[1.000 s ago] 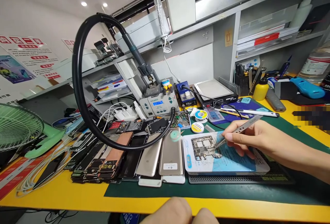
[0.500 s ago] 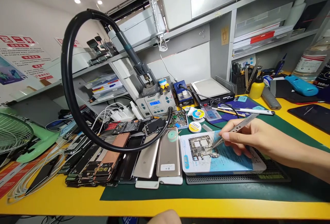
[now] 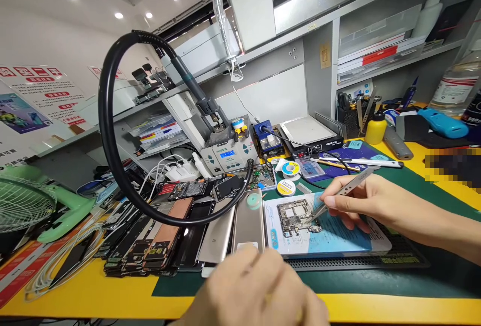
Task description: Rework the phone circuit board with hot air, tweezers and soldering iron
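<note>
Steel tweezers (image 3: 349,188), pinched in the right hand (image 3: 361,203), slanted down, tips at the lower right edge of a bare phone logic board (image 3: 295,217). Board lies flat on a white-and-blue printed repair pad (image 3: 338,241), its chips and shields exposed, a small piece at its lower corner just by the tips. Left hand (image 3: 251,286) blurred, fingers curled, above the lower end of a champagne-gold phone (image 3: 248,221) beside the pad; contact unclear.
</note>
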Available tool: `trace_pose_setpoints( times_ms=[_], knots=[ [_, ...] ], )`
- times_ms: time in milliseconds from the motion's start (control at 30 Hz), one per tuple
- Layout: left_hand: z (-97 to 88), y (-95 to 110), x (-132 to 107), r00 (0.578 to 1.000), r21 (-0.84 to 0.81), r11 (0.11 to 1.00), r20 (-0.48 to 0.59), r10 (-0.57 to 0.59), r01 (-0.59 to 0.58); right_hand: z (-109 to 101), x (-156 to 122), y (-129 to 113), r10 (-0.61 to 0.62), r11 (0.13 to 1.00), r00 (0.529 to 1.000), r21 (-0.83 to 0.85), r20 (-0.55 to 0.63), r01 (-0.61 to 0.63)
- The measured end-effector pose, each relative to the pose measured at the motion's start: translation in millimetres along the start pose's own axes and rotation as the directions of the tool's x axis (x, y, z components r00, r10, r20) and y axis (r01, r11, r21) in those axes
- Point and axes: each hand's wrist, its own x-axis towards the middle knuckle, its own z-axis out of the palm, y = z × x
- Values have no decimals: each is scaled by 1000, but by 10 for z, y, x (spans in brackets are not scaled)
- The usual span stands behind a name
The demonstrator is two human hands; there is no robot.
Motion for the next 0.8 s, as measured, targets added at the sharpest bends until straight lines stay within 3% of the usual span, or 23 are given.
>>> trace_pose_setpoints(
  times_ms=[100,167,200,300,367,433,500,600,700,800],
  knots=[
    [69,-446,-19,994,52,995,56,-92,89,6,-2,-16,3,1000,1000,-1,9,-3],
    [56,-904,21,966,115,965,81,-245,235,13,-2,-25,4,1000,1000,0,11,-4],
    [54,-1167,73,932,151,928,82,-354,340,17,-1,-28,2,1000,1000,2,11,-2],
    [101,-1994,377,732,220,722,49,-679,656,28,0,-34,-6,1000,1000,8,11,6],
    [171,-2482,658,594,212,584,21,-804,783,32,1,-37,-15,1000,1000,10,14,15],
    [257,-2853,929,491,182,484,6,-871,856,33,5,-41,-28,1000,999,10,17,28],
    [355,-3087,1134,418,146,413,1,-909,899,31,12,-45,-42,999,999,11,17,42],
    [500,-3227,1291,345,104,340,-30,-938,935,31,23,-51,-59,998,998,10,16,59],
    [576,-3237,1332,308,67,303,-81,-948,951,36,25,-58,-74,997,997,12,11,74],
    [533,-3225,1350,307,41,305,-136,-942,952,42,16,-62,-78,997,997,19,12,78]
  ],
)
